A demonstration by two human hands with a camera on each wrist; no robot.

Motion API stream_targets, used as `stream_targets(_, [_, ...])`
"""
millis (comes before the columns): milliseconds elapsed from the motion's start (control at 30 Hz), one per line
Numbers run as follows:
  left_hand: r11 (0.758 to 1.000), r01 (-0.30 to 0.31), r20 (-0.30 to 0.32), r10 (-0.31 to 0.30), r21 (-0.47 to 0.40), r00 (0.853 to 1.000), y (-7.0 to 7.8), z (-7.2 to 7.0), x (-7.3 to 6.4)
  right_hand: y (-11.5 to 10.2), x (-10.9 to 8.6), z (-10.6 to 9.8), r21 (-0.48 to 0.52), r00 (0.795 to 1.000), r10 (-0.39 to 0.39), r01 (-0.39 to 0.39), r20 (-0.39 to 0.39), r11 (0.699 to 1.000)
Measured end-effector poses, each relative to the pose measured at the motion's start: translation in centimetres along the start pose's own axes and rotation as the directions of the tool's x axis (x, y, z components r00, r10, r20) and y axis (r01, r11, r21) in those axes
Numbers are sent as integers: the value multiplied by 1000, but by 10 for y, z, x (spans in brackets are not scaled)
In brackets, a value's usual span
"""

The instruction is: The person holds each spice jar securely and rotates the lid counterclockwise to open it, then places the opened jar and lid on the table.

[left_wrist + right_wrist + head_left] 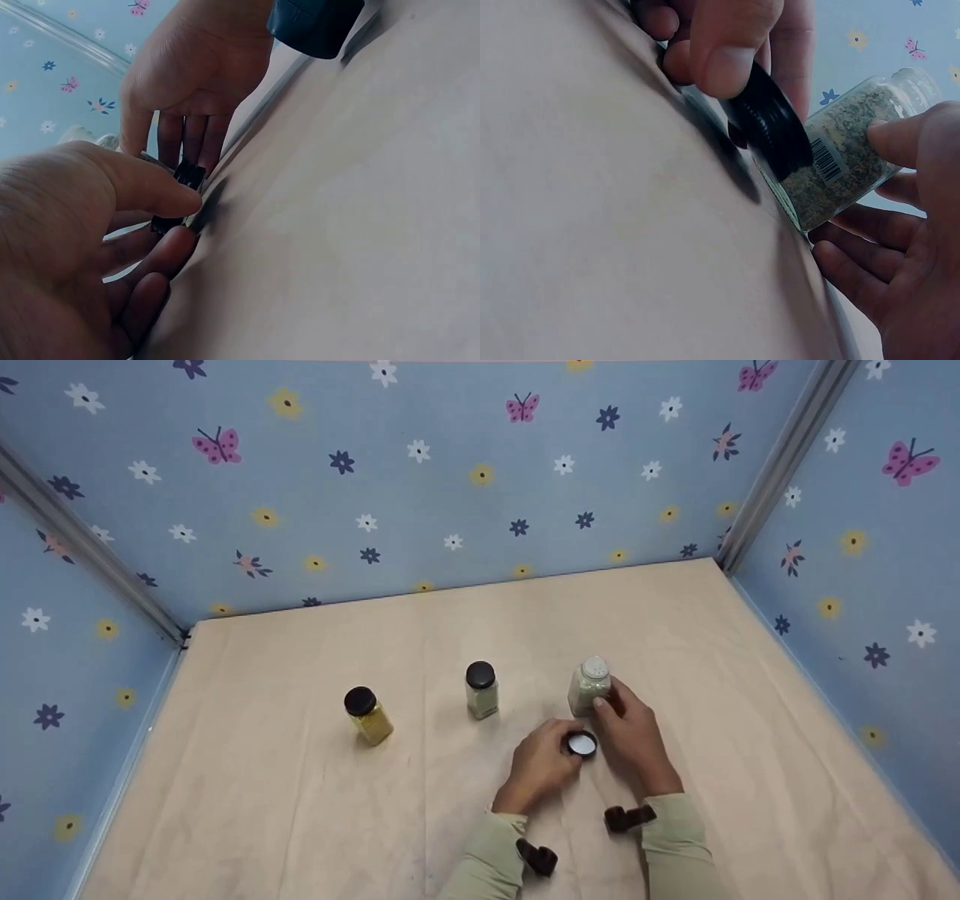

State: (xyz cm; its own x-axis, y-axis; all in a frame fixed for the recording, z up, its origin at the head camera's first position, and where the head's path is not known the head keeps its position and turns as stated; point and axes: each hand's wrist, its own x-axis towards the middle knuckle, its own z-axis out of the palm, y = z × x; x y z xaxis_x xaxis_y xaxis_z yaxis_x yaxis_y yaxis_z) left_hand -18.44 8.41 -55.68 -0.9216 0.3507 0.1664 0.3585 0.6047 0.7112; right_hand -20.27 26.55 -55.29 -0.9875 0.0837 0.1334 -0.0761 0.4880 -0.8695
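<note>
My left hand pinches a black screw cap just above the cloth, its white inside facing up in the head view. My right hand grips a glass spice jar by its side; the jar stands on the cloth, uncapped, with a pale perforated shaker top showing. In the right wrist view the jar holds dried green herbs and bears a barcode label, and the cap is close to its base. Thumb and fingers of the left hand hold the cap edge-on in the left wrist view.
Left of the hands stands a black-capped jar with greenish contents. Farther left is another black-capped jar with yellow contents. A beige cloth covers the table, and blue patterned panels enclose its back and sides.
</note>
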Motion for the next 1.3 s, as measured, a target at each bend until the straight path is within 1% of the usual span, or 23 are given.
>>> stream_targets(100, [1000, 11, -6, -11, -6, 1000, 0, 1, 0, 0, 0, 0, 7, 1000, -2, 2, 4, 1000])
stream_targets(300, [997, 74, 1, -74, -15, 997, 1, 2, 1, 2, -1, -1, 2, 1000, -7, 7, 5, 1000])
stream_targets(400, [996, 83, 6, -83, -15, 997, 1, 3, 1, 2, -2, -1, -6, 1000, -9, 9, 3, 1000])
stream_targets(500, [997, 77, 11, -77, -14, 997, 1, 3, 0, 3, -3, -1, -14, 1000, -4, 4, -5, 1000])
stream_targets(633, [998, 58, -4, -59, -18, 998, 1, 3, -1, 2, -2, -1, -6, 1000, -1, 1, -12, 1000])
stream_targets(767, [998, 50, -11, -51, -43, 999, 1, 3, -1, 0, -1, -1, -2, 1000, -4, 3, -18, 1000])
stream_targets(900, [996, 58, -19, -59, -69, 998, 1, 2, -1, 0, -1, 0, 2, 1000, 0, 0, -16, 1000])
stream_targets(1167, [995, 64, -36, -66, -75, 997, 1, 3, -2, -2, -1, 0, -22, 1000, 21, -22, -17, 1000])
stream_targets(1300, [992, 69, -30, -72, -107, 997, 0, 2, -3, -3, -1, 1, -19, 1000, 21, -21, -15, 1000])
